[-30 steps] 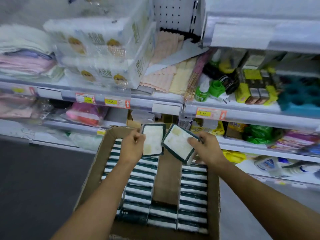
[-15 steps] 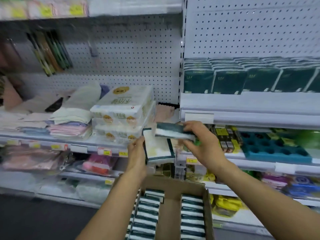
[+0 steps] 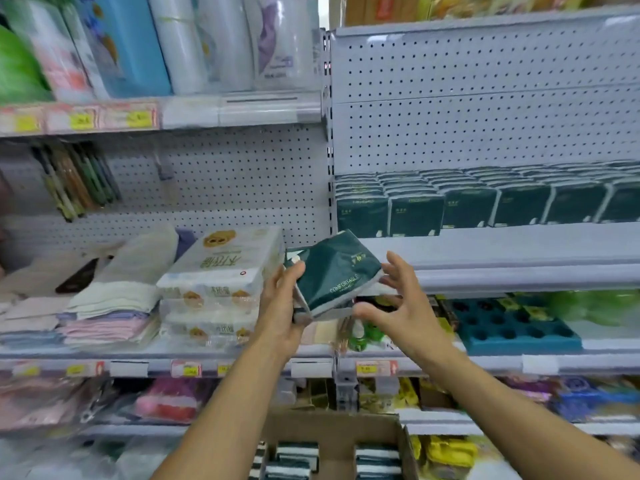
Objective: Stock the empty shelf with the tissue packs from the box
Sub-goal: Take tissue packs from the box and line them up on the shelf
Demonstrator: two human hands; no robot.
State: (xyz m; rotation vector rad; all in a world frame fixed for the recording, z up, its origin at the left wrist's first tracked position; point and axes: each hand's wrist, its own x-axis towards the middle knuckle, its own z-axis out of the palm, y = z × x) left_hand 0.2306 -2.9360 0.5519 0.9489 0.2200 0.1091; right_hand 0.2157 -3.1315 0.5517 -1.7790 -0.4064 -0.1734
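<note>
Two packs in hand: a pair of dark green tissue packs (image 3: 332,275) is held stacked at frame centre, just below and left of the shelf being filled; the top one reads "COMFORTABLE".
Left hand: the left hand (image 3: 282,306) grips the stack's left edge, thumb on top and fingers curled under, probably so both packs travel as one.
Right hand: the right hand (image 3: 391,303) has its fingers spread wide; thumb and fingertips touch the right edge, seemingly to square the packs up before they go in.
Target shelf: the grey pegboard shelf (image 3: 485,251), centre right, already carries a row of matching green packs (image 3: 450,206) standing upright with faces forward, several deep, so new packs likely go in front or on top.
Supply: the cardboard box (image 3: 332,431) sits at bottom centre, directly under the arms for a short reach, with packs on edge in rows inside.
Neighbours: boxed white tissue bundles (image 3: 218,275) and folded cloths (image 3: 104,306) fill the left bay.
Progress: judged partway, since the box holds many more.
</note>
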